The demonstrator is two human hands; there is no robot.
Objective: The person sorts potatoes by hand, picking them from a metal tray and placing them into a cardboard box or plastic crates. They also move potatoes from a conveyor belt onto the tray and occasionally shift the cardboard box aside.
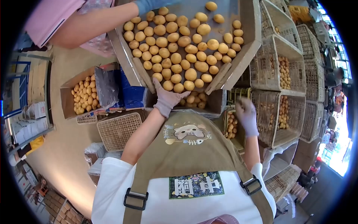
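My left hand (169,98), in a pale glove, lies at the narrow lower mouth of a sorting tray (125,56), thumb and fingers spread apart beside the nearest fruits. Many round yellow-brown fruits (172,27), which look like potatoes or a similar crop, cover the tray. Just below the mouth, a lined box (215,104) holds more of them. To the right, my right hand (246,115), also gloved, is raised beside a yellowish crate (240,143) with fruits in it. Its fingers are curled inward; whatever they may hold is hidden.
Another person's arm (93,26) with a blue glove reaches over the tray from upper left. A carton of fruits (85,95) stands left, above an upturned plastic crate (119,131). Stacked crates (278,71), some with fruits, line the right side.
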